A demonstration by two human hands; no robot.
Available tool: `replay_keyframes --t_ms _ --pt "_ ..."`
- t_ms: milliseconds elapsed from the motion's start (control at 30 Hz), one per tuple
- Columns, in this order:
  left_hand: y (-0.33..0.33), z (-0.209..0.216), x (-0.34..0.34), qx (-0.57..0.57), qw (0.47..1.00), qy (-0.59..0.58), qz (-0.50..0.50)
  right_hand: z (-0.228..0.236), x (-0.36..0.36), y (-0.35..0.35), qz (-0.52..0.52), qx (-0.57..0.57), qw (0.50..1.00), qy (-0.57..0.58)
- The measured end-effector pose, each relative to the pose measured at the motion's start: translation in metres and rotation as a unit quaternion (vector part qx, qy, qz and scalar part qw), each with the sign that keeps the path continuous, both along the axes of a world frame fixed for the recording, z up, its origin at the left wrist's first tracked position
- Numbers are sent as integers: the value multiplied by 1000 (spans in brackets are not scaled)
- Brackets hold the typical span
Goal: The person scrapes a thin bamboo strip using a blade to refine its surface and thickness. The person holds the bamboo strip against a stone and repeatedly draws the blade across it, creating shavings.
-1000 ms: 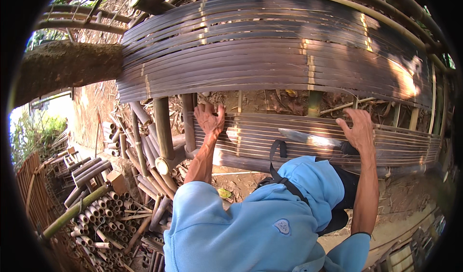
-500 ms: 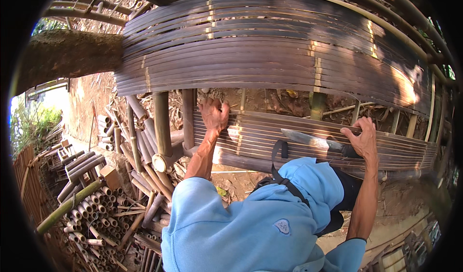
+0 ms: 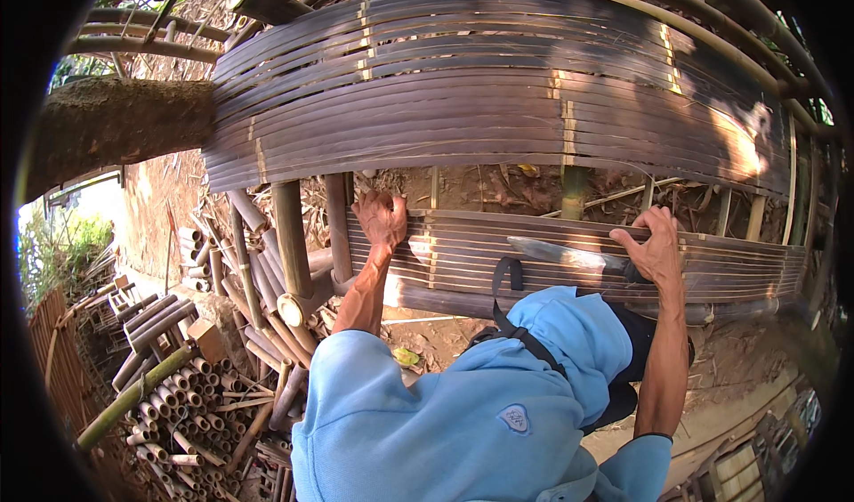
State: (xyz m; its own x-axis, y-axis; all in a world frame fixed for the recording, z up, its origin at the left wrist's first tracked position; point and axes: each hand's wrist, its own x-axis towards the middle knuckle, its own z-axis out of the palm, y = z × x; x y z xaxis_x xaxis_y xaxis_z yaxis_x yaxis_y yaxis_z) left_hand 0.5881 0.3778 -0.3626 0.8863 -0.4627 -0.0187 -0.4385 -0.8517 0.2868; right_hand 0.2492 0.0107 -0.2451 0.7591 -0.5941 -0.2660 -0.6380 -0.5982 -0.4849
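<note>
A low bamboo-slat bench [image 3: 464, 255] stretches in front of me. My left hand [image 3: 381, 221] is at its far edge on the left, fingers curled over the outermost bamboo slat [image 3: 516, 222]. Farther right, my right hand [image 3: 656, 242] grips that same edge, with thumb and fingers closed around the slat; its underside is hidden. Between my hands, nearer the right one, a large knife [image 3: 562, 253] lies flat on the slats. Its pale blade points left, and its dark handle is partly covered by my right hand.
Beyond the bench stands a wider, higher bamboo-slat table [image 3: 400, 115] on bamboo posts [image 3: 292, 239]. A tree trunk [image 3: 129, 126] meets its left end. Cut bamboo tubes [image 3: 182, 404] are piled at lower left. A black strap [image 3: 507, 288] hangs near the bench.
The whole view has shifted slightly, moving the scene left. My right hand has slid a little left along the bench edge, closer over the knife's handle. My left hand keeps its place.
</note>
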Motion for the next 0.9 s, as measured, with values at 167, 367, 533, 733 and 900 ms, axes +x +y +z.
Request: replay_keyframes --t_ms 167,367,533,733,900 --pt "7 -8 -1 -10 999 -33 -2 -9 -1 4 -8 1 1000 -14" --pt "5 -10 -2 25 999 -25 11 -16 -1 8 -17 -14 1000 -20" --pt "5 -7 -3 21 999 -16 24 -18 2 12 -25 9 1000 -5" --pt "7 -9 -1 3 997 -69 17 -19 1 11 -10 -37 999 -33" --pt "19 -18 20 -57 996 -43 -52 -5 -22 -13 -103 -58 990 -83"
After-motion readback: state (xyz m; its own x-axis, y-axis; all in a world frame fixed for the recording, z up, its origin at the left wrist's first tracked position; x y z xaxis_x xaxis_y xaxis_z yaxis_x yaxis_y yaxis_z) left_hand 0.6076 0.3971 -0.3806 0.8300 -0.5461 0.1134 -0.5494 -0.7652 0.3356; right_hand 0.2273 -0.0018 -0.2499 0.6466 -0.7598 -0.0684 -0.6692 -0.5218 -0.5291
